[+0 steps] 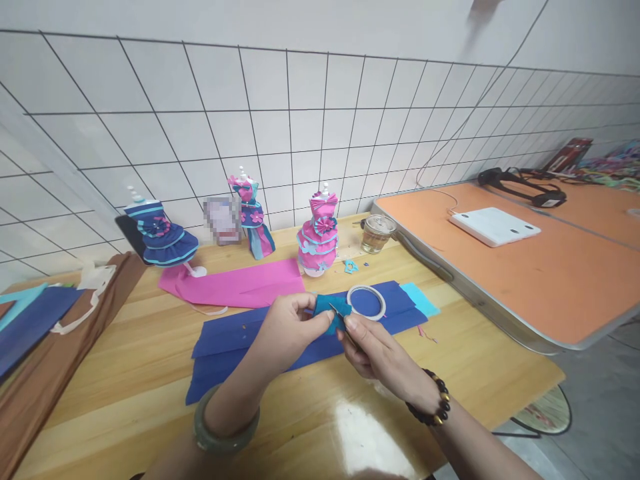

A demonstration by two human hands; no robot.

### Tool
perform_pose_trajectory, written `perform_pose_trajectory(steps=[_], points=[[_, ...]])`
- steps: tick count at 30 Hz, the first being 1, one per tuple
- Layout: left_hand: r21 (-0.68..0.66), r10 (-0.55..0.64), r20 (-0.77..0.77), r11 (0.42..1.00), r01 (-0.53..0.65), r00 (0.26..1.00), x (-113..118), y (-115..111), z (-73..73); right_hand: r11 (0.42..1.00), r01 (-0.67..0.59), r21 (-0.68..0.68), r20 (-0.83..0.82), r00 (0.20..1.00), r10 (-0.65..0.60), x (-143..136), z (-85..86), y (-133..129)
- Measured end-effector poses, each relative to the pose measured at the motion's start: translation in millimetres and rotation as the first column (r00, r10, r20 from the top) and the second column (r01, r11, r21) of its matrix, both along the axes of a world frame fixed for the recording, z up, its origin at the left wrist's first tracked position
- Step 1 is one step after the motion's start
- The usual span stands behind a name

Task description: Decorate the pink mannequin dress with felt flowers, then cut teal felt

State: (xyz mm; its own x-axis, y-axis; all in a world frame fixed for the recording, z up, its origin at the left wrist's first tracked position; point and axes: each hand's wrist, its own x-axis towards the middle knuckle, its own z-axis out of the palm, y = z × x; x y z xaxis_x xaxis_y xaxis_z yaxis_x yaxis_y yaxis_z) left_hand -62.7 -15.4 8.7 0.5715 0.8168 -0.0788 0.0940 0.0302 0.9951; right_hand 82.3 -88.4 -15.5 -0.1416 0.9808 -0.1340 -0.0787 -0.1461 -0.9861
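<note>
My left hand (286, 332) pinches a small teal piece of paper (327, 309) over the wooden table (150, 360). My right hand (374, 348) holds small scissors (338, 313) with the blades at the teal piece. Under both hands lie dark blue paper sheets (235, 347). A white tape ring (367, 302) rests on the blue sheets just right of the teal piece. A green bangle is on my left wrist and a dark bead bracelet on my right.
Three paper-dress mannequins stand at the back: blue (159, 235), blue-pink (253, 217), pink (319, 230). A pink sheet (235, 283) lies before them, with a glass jar (377, 233) to the right. The adjoining orange table (540, 267) holds a white device (493, 225) and headphones (525, 183). More paper (30, 320) lies at left.
</note>
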Motion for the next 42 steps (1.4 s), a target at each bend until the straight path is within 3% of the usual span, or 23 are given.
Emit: perform_pose_trajectory(steps=[11,23,42], points=[[-0.035,0.028,0.097,0.999,-0.025,0.995,2.8,-0.1,-2.7,0.998,0.057,-0.013,-0.097,0.994,-0.058,-5.3,0.3,2.4],[-0.097,0.228,0.249,0.973,-0.211,0.941,21.9,-9.9,-14.6,0.989,0.147,0.029,-0.253,0.958,-0.135,-11.5,-5.1,7.4],[-0.255,0.349,0.387,0.930,-0.264,0.854,34.8,-18.4,-30.5,0.944,0.326,0.051,-0.221,0.926,-0.307,-23.7,-18.4,14.2]])
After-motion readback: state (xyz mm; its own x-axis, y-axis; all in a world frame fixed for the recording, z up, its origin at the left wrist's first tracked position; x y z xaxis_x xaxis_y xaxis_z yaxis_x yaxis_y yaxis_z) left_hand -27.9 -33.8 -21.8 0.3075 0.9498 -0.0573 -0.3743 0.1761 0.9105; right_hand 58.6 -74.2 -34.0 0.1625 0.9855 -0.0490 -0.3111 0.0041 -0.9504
